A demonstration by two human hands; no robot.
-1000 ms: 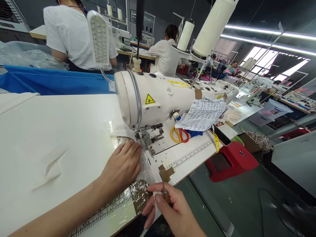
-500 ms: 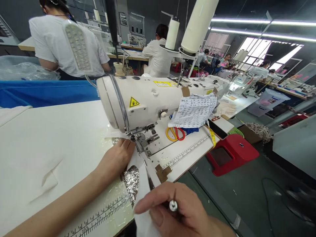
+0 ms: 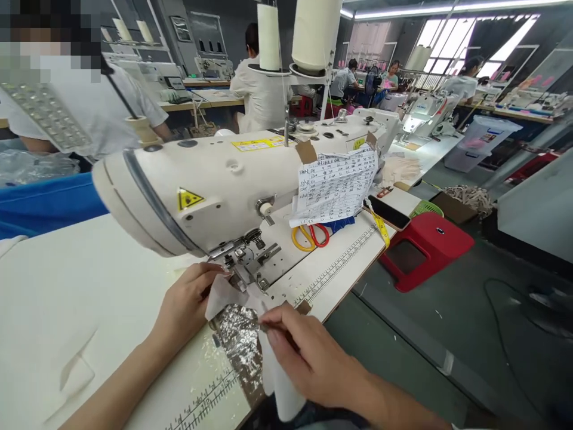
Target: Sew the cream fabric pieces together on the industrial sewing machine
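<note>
At the sewing machine (image 3: 215, 185), my left hand (image 3: 185, 301) lies beside the presser foot (image 3: 242, 272), its fingers closed on a piece of white fabric (image 3: 224, 294). That fabric runs from the foot across to my right hand (image 3: 308, 352) and hangs past the table's front edge. The right thumb and forefinger pinch its edge. A small dark bit shows at those fingertips; I cannot make out what it is. Between my hands, crinkled silvery tape (image 3: 242, 337) covers part of the table. The fingertips of my left hand are partly hidden by the fabric.
Scissors with yellow and red handles (image 3: 311, 237) lie behind the foot, under handwritten sheets (image 3: 338, 182) taped to the machine. A phone (image 3: 387, 212) and tape measure (image 3: 380, 227) lie at the right edge. A red stool (image 3: 430, 245) stands beyond. Co-workers sit farther back.
My right hand has moved up toward the foot and now pinches the fabric; the round-ended metal rod seen in it earlier no longer shows. My left hand has shifted left, and the view has turned.
</note>
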